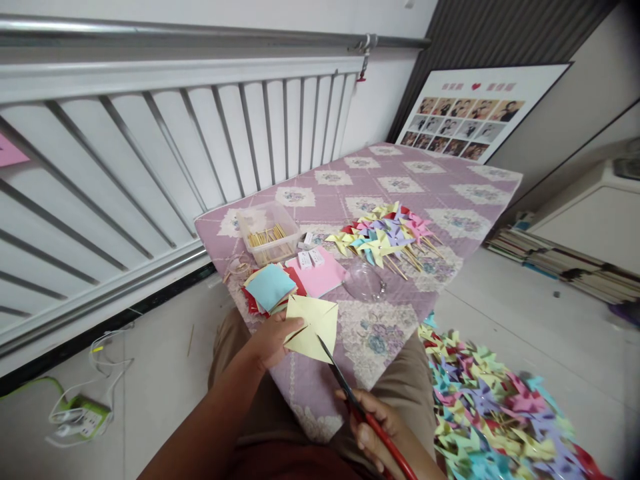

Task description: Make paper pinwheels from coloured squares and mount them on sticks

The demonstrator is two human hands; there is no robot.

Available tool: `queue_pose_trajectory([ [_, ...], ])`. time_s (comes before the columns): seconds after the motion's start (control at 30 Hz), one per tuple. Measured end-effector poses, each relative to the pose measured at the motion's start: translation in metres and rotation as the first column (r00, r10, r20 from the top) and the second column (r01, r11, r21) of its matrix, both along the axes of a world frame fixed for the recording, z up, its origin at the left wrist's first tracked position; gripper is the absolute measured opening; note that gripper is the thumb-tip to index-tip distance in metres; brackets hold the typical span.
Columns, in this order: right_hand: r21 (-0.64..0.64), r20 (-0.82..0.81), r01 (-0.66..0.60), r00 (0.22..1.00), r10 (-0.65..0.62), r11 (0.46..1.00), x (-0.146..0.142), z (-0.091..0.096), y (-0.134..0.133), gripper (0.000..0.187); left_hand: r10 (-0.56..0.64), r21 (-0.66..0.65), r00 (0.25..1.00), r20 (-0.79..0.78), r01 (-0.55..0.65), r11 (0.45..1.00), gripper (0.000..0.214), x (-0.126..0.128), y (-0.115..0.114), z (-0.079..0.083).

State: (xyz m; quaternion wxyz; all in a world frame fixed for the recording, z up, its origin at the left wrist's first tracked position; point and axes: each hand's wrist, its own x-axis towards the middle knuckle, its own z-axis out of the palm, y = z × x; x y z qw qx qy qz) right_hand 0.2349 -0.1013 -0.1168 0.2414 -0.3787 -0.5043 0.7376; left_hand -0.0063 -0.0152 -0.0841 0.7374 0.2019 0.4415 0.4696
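Observation:
A pale yellow square of paper, slit inward from its corners, is pinched at its left side by my left hand. My right hand grips a pair of scissors with red handles and dark blades. Their blades lie at the paper's lower right corner, tip toward the middle. Just beyond my left hand is a stack of coloured paper squares, light blue on top with red beneath. Pink paper lies to its right, with small white boxes on it.
A clear tub of wooden sticks and a round transparent dish stand on the flowered tablecloth. Finished paper pinwheels lie farther back; many more pinwheels cover the floor at right. A radiator borders the left.

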Motion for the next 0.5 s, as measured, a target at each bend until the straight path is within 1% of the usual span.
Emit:
queue_pose_trajectory([
  [0.13, 0.0, -0.011, -0.017, 1.0, 0.017, 1.0, 0.0002, -0.0028, 0.0002, 0.067, -0.004, 0.004, 1.0, 0.018, 0.004, 1.0, 0.042, -0.0002, -0.0002, -0.0006],
  [0.3, -0.001, -0.003, -0.014, 1.0, 0.014, 1.0, 0.0007, -0.0031, -0.0009, 0.068, -0.023, 0.01, 1.0, 0.021, 0.023, 1.0, 0.039, 0.0002, -0.0014, 0.0029],
  [0.4, -0.007, 0.01, -0.006, 1.0, 0.007, 1.0, 0.0008, -0.0006, -0.0016, 0.067, -0.032, 0.023, 0.999, 0.016, 0.031, 0.999, 0.044, 0.0005, -0.0021, 0.0033],
  [0.5, 0.016, 0.03, 0.001, 1.0, -0.001, 1.0, 0.0009, 0.0003, -0.0013, 0.064, -0.035, 0.028, 0.999, 0.017, 0.034, 0.999, 0.048, 0.0007, -0.0022, 0.001],
])
